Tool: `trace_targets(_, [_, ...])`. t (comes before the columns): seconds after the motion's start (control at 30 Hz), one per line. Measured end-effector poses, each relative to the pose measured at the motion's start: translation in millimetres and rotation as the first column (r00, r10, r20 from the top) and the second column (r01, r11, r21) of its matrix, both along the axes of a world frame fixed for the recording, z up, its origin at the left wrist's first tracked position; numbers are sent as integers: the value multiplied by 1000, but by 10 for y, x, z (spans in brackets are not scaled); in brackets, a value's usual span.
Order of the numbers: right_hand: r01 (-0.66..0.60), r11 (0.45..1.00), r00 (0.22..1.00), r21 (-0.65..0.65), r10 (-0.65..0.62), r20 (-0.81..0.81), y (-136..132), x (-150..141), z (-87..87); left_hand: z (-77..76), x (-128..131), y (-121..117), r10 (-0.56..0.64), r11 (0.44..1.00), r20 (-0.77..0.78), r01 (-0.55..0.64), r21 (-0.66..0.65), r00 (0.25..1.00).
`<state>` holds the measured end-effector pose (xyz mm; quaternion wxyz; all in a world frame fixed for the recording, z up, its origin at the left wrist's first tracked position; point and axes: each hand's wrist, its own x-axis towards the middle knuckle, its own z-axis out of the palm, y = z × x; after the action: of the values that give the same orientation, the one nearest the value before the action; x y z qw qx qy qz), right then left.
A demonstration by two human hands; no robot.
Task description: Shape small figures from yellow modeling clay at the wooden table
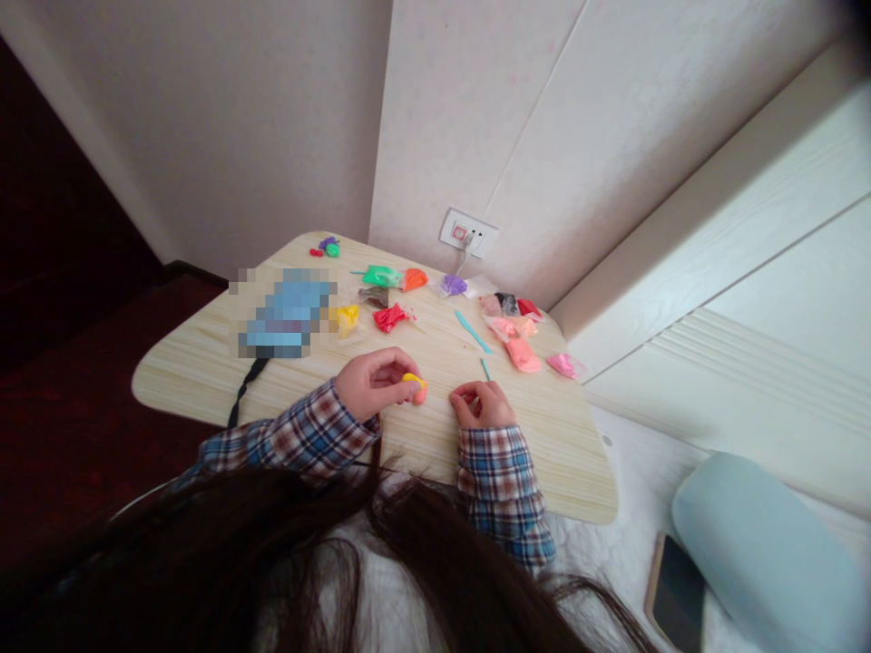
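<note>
My left hand (377, 385) is closed, pinching a small lump of modelling clay (420, 394), yellow on top and pink below, just above the table. To its right, my right hand (482, 404) is closed too, thumb and fingertips pressed together; whatever may be in the pinch is too small to make out. A thin teal stick (485, 369) shows beyond its knuckles, partly hidden by the hand, and I cannot tell whether it is held or lying there. Past it lies a light-blue plastic clay knife (473, 332).
On the pale wooden table (558, 444) are several clay packets: yellow (347, 318), red (390, 317), green (382, 276), purple (454, 285) and pink (523, 355). Small clay shapes (331, 248) sit at the far left corner. A blurred-out blue object (289, 313) lies left. A wall socket (469, 233) holds a plug.
</note>
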<state>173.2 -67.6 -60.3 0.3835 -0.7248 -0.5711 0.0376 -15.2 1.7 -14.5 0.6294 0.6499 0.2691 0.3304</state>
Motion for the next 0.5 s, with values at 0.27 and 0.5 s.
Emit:
trace_targets(0.27, [-127, 992, 992, 18, 127, 5, 75, -96, 3, -11, -5, 6, -5, 1000, -4, 5, 24, 1000])
trace_targets(0.5, [-113, 993, 993, 24, 113, -25, 40, -121, 47, -10, -1, 6, -8, 1000, 15, 8, 12, 1000])
